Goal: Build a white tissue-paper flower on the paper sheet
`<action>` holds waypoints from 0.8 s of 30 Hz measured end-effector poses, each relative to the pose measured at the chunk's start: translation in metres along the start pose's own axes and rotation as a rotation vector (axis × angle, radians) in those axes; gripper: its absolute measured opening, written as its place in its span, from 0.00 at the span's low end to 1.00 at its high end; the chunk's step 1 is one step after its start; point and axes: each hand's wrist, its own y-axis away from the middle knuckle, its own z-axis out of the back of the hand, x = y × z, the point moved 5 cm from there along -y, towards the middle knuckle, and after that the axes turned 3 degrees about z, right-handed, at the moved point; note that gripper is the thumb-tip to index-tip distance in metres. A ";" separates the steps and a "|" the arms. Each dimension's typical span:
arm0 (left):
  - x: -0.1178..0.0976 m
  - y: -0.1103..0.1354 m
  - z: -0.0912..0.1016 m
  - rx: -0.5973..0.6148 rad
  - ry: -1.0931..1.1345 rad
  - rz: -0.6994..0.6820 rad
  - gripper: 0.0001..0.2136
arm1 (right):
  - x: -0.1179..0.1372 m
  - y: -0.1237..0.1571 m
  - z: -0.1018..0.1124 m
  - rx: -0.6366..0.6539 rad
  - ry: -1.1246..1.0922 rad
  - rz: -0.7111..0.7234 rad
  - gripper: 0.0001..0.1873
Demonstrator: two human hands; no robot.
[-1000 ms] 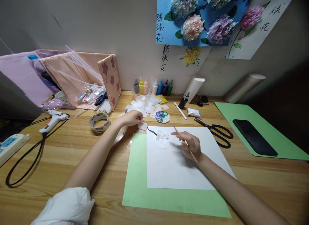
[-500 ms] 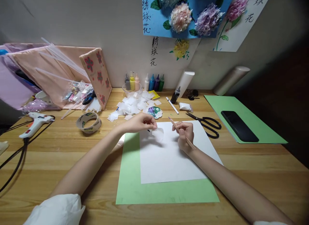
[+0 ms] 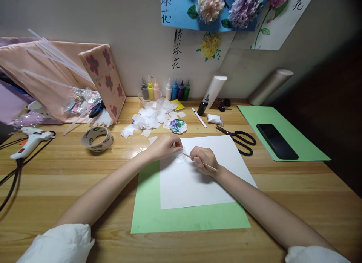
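Observation:
A sheet of white paper (image 3: 181, 191) lies over a larger green sheet (image 3: 186, 220) on the wooden table. At its upper left, a thin see-through round piece (image 3: 180, 159) rests on the white paper, its near edge showing. My left hand (image 3: 168, 146) has its fingers closed at that piece's far edge. In my right hand (image 3: 204, 159) is a slim wooden pencil (image 3: 209, 167), tilted left, its tip at the round piece. A flower-shaped palette with green and purple paint (image 3: 178, 126) sits just beyond the paper.
White paper squares (image 3: 151, 118) lie heaped behind my left hand, near small paint bottles (image 3: 175, 90). Black-handled scissors (image 3: 240, 139) touch the paper's right side. A phone (image 3: 277, 141) rests on green card. A tape roll (image 3: 97, 138) and glue gun (image 3: 31, 142) lie left.
My left hand has lowered the see-through piece onto the paper. My right hand has moved left and turned the pencil tip down to it. The view has shifted slightly.

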 end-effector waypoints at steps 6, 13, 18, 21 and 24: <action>0.001 -0.001 0.000 -0.007 0.032 0.004 0.08 | -0.002 -0.003 -0.005 0.080 0.029 -0.039 0.12; 0.023 -0.001 0.009 -0.310 0.092 0.199 0.17 | -0.004 -0.004 -0.006 0.100 0.063 -0.102 0.13; 0.032 0.000 0.000 -0.307 0.079 0.235 0.17 | -0.008 -0.003 -0.008 0.109 0.072 -0.195 0.15; 0.033 0.000 -0.004 -0.292 0.079 0.231 0.17 | -0.015 -0.004 -0.010 0.097 0.041 -0.352 0.17; 0.035 -0.001 -0.004 -0.293 0.099 0.239 0.17 | -0.023 -0.006 -0.011 0.026 -0.061 -0.569 0.19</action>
